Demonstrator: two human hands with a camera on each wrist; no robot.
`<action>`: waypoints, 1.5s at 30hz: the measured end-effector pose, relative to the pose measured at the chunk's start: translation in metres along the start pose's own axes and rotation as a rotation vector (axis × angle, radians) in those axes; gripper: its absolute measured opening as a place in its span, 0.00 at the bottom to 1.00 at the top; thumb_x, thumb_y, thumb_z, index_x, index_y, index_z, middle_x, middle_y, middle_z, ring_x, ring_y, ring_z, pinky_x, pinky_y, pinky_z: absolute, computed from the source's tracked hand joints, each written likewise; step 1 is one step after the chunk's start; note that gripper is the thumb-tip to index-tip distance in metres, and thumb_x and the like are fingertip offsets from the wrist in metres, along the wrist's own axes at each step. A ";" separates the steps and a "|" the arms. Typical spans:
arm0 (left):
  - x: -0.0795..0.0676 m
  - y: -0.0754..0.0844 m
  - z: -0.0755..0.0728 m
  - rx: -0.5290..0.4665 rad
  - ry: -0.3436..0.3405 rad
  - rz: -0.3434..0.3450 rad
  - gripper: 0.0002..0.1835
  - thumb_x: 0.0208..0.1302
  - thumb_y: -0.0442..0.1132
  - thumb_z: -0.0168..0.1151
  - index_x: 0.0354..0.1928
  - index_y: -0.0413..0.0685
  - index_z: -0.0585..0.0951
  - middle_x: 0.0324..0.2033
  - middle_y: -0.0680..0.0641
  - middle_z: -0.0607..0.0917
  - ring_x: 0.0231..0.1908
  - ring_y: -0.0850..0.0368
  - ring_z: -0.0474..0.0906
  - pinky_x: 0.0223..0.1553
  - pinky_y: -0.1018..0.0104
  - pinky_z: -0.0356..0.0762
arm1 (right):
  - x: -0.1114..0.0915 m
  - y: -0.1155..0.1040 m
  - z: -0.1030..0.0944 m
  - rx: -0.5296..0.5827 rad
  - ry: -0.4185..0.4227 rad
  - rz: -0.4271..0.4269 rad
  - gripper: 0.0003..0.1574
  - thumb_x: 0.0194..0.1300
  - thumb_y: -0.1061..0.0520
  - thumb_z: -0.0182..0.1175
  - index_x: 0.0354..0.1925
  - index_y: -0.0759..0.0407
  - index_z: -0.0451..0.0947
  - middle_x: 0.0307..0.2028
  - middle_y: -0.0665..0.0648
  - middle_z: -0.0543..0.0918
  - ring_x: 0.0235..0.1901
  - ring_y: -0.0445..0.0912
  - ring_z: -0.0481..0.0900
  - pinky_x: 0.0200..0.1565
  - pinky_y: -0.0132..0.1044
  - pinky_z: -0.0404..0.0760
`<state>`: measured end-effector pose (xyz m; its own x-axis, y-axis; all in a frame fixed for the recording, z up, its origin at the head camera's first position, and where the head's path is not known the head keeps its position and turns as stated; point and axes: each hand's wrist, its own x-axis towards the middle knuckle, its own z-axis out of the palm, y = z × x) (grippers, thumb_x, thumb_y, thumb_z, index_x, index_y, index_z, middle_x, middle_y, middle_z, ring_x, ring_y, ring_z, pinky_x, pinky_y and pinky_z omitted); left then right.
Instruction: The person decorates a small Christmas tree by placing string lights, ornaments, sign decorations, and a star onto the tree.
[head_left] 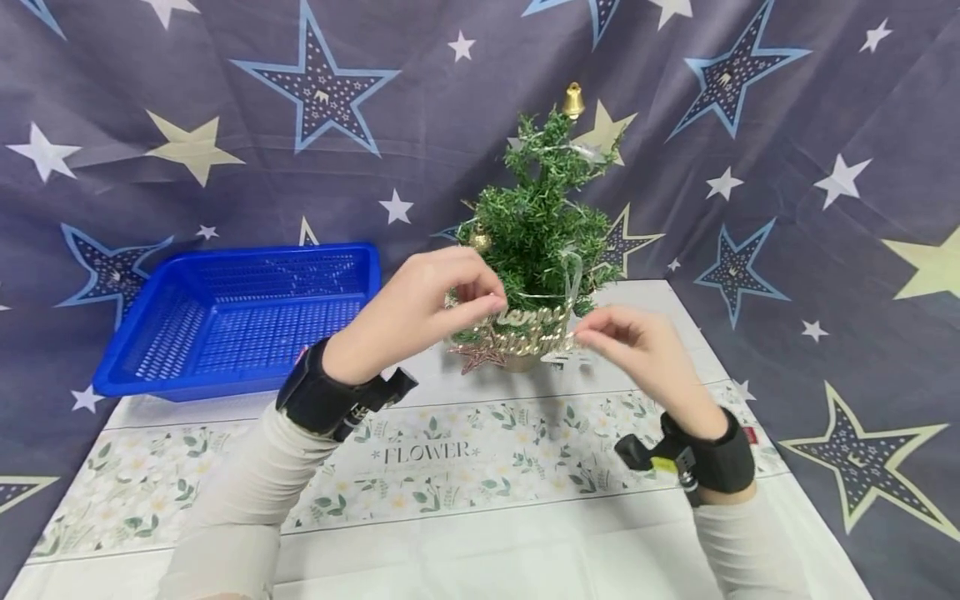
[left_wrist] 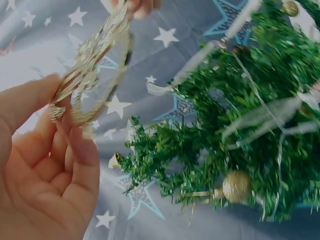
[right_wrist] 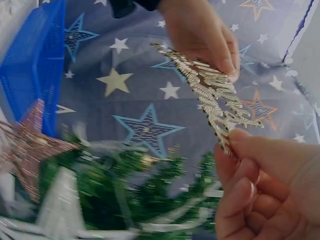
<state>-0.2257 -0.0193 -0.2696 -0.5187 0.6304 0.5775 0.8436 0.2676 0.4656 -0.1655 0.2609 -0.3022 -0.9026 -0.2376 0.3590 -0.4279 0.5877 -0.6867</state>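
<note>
A glittery gold lettering ornament (head_left: 534, 327) is stretched between both hands in front of a small Christmas tree (head_left: 542, 212). The left hand (head_left: 431, 304) pinches its left end between thumb and fingers. At the opposite end, the right hand (head_left: 645, 354) pinches it the same way. In the right wrist view the gold ornament (right_wrist: 210, 92) lies at a slant between the two sets of fingertips. A pale ribbon loop (head_left: 573, 279) rises near its right side. Low on the tree sits a pinkish glitter star (head_left: 478, 353).
A blue plastic basket (head_left: 247, 387) stands on the left of the table. The tree carries a gold bell (head_left: 573, 100) at its top and a gold ball (head_left: 480, 241) at its left. Behind hangs a star-printed curtain (head_left: 420, 108). A floral runner (head_left: 465, 467) crosses the white table.
</note>
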 end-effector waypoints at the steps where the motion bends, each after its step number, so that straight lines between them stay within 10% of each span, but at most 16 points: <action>1: 0.003 -0.001 0.000 -0.035 0.021 -0.020 0.05 0.64 0.42 0.65 0.39 0.51 0.83 0.31 0.55 0.82 0.33 0.66 0.75 0.37 0.73 0.77 | 0.004 -0.001 -0.007 -0.004 0.008 -0.006 0.06 0.64 0.61 0.62 0.39 0.61 0.83 0.35 0.54 0.87 0.30 0.33 0.80 0.35 0.26 0.80; 6: 0.013 -0.014 -0.001 -0.223 0.104 -0.182 0.11 0.61 0.40 0.68 0.45 0.49 0.84 0.38 0.51 0.86 0.36 0.64 0.80 0.42 0.72 0.81 | 0.032 -0.005 -0.041 -0.034 0.082 0.002 0.08 0.66 0.57 0.62 0.40 0.60 0.83 0.32 0.39 0.85 0.30 0.35 0.80 0.36 0.24 0.78; 18: 0.047 -0.062 0.012 -0.377 0.395 -0.345 0.12 0.59 0.44 0.70 0.42 0.47 0.87 0.30 0.61 0.89 0.33 0.60 0.85 0.40 0.71 0.79 | 0.096 0.017 -0.057 0.010 0.035 -0.023 0.12 0.68 0.52 0.60 0.44 0.58 0.82 0.33 0.45 0.83 0.31 0.39 0.74 0.37 0.27 0.71; 25: 0.040 -0.075 0.024 -0.355 0.401 -0.374 0.12 0.60 0.46 0.69 0.42 0.49 0.88 0.31 0.52 0.90 0.30 0.47 0.83 0.33 0.71 0.75 | 0.104 0.033 -0.051 -0.007 -0.015 0.031 0.14 0.69 0.51 0.59 0.45 0.59 0.82 0.33 0.44 0.82 0.29 0.39 0.73 0.34 0.29 0.71; 45: 0.042 -0.090 0.035 -0.364 0.333 -0.414 0.13 0.61 0.47 0.68 0.41 0.47 0.87 0.31 0.47 0.89 0.30 0.59 0.82 0.36 0.69 0.80 | 0.101 0.039 -0.052 -0.046 -0.033 0.147 0.18 0.66 0.43 0.62 0.45 0.53 0.84 0.34 0.44 0.85 0.30 0.41 0.74 0.34 0.32 0.70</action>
<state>-0.3184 0.0083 -0.3105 -0.8559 0.2522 0.4514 0.4937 0.1391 0.8584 -0.2706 0.3004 -0.2603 -0.9568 -0.1710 0.2350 -0.2887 0.6525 -0.7006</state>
